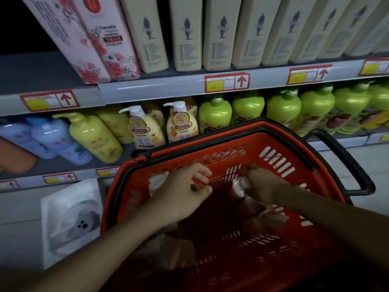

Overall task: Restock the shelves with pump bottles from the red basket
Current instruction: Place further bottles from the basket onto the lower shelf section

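The red basket [221, 142] with black handles fills the lower middle of the head view. Both my hands reach into it. My right hand [263, 184] is closed around the top of a pale pump bottle [240, 187] lying inside the basket. My left hand [185, 190] hovers over the basket's left half, fingers loosely curled, holding nothing; a pale bottle [156, 182] lies just beyond it. More pale bottles [265, 220] lie dim on the basket floor. The shelf [63, 165] behind holds yellow pump bottles [94, 138] and cream pump bottles [145, 131].
Green bottles [282, 108] fill the same shelf to the right, pale blue ones [52, 140] to the left. Tall boxes [187, 32] stand on the upper shelf. A white packaged item [69, 218] hangs below the shelf edge, left of the basket. The basket's black handle [355, 165] sticks out right.
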Demonstrator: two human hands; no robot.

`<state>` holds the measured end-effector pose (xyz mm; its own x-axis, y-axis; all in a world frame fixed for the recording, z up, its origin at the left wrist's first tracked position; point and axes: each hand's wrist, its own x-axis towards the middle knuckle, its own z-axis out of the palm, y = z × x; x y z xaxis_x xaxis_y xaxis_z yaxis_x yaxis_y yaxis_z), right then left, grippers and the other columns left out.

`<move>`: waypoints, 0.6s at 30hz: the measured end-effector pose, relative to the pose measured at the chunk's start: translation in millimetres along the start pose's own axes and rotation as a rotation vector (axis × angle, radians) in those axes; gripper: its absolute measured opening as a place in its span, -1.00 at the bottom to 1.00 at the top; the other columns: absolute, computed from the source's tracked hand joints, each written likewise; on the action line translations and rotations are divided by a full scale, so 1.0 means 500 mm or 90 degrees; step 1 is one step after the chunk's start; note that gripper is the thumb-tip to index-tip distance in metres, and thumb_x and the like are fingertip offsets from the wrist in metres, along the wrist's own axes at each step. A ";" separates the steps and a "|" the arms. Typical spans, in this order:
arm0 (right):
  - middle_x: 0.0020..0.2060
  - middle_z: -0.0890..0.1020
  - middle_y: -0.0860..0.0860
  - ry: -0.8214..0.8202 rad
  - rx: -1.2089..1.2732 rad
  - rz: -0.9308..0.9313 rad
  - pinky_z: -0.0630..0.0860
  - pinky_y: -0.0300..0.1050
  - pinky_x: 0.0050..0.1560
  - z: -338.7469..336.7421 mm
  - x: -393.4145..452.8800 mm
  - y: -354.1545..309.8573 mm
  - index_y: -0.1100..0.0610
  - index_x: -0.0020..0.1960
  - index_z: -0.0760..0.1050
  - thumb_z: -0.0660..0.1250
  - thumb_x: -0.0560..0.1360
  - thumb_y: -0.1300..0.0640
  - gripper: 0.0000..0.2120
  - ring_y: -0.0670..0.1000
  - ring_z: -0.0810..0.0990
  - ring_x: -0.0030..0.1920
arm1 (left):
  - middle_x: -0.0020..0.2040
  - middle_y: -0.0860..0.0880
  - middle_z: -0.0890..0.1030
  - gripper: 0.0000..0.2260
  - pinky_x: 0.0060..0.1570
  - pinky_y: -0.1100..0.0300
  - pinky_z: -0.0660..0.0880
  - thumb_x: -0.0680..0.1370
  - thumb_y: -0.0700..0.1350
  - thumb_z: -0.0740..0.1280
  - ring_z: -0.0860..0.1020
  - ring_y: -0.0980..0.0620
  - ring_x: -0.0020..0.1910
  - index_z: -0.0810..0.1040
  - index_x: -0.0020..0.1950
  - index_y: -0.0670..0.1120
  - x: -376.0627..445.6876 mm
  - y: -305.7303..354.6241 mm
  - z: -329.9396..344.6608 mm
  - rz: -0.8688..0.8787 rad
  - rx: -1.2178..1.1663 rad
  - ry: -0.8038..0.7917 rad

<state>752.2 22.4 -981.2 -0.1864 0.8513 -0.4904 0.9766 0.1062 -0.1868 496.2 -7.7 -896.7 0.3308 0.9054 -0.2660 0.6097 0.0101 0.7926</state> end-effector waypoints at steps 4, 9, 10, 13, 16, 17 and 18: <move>0.22 0.53 0.06 0.018 -0.103 0.009 0.49 -0.08 0.10 -0.018 0.001 -0.032 0.07 0.25 0.47 0.40 0.53 -0.01 -0.66 0.09 0.58 0.16 | 0.11 0.21 0.56 -0.72 -0.04 0.28 0.53 0.54 -0.01 0.41 0.57 0.25 -0.03 0.49 0.22 0.17 -0.017 -0.012 0.006 0.047 0.111 -0.025; -0.06 0.63 0.05 0.094 -0.091 0.051 0.39 -0.13 -0.13 -0.076 -0.032 -0.085 0.07 -0.11 0.49 0.35 0.52 -0.14 -0.73 0.13 0.64 0.04 | 0.38 0.17 0.42 -0.55 0.23 0.08 0.50 0.58 0.05 0.35 0.46 0.16 0.29 0.31 0.43 0.13 -0.030 -0.007 0.013 0.099 0.268 -0.068; -0.07 0.64 0.08 0.119 -0.069 0.062 0.36 -0.14 -0.15 -0.093 -0.041 -0.098 0.09 -0.14 0.48 0.36 0.51 -0.15 -0.70 0.15 0.64 0.02 | 0.43 0.14 0.37 -0.49 0.30 0.07 0.46 0.58 0.05 0.35 0.40 0.12 0.37 0.24 0.49 0.11 -0.028 -0.004 0.018 0.101 0.281 -0.068; -0.02 0.66 0.12 0.211 -0.002 0.088 0.36 -0.11 -0.14 -0.143 -0.069 -0.136 0.13 -0.03 0.52 0.36 0.46 -0.20 -0.61 0.22 0.63 0.03 | 0.56 0.06 0.20 -0.24 0.47 0.08 0.27 0.54 0.09 0.39 0.20 0.05 0.54 0.02 0.60 0.03 -0.013 0.003 0.040 0.109 0.288 -0.064; 0.00 0.66 0.09 0.237 0.135 0.136 0.50 -0.03 -0.04 -0.195 -0.099 -0.171 0.08 0.09 0.54 0.35 0.40 -0.29 -0.52 0.23 0.62 0.07 | 0.56 0.01 0.21 -0.10 0.47 -0.02 0.30 0.45 0.10 0.47 0.20 -0.01 0.55 -0.04 0.60 0.01 0.005 0.003 0.066 0.122 0.241 -0.027; -0.01 0.68 0.09 0.236 0.186 0.147 0.54 -0.02 0.00 -0.210 -0.108 -0.180 0.08 0.06 0.58 0.35 0.41 -0.27 -0.55 0.22 0.63 0.05 | 0.54 0.00 0.25 -0.09 0.44 -0.03 0.33 0.43 0.10 0.49 0.24 -0.02 0.53 -0.02 0.59 0.01 0.010 0.005 0.072 0.121 0.225 -0.013; -0.06 0.69 0.09 0.237 0.230 0.150 0.56 -0.02 0.00 -0.221 -0.115 -0.185 0.09 0.01 0.62 0.35 0.43 -0.25 -0.58 0.19 0.64 0.01 | 0.49 0.00 0.29 -0.11 0.39 -0.03 0.37 0.41 0.09 0.51 0.29 -0.02 0.49 0.03 0.57 0.02 0.015 0.008 0.075 0.118 0.210 0.010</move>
<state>684.4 20.4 -841.4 0.1461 0.9613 -0.2334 0.8763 -0.2352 -0.4204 528.1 -16.9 -915.9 0.4478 0.8854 -0.1250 0.7405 -0.2889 0.6068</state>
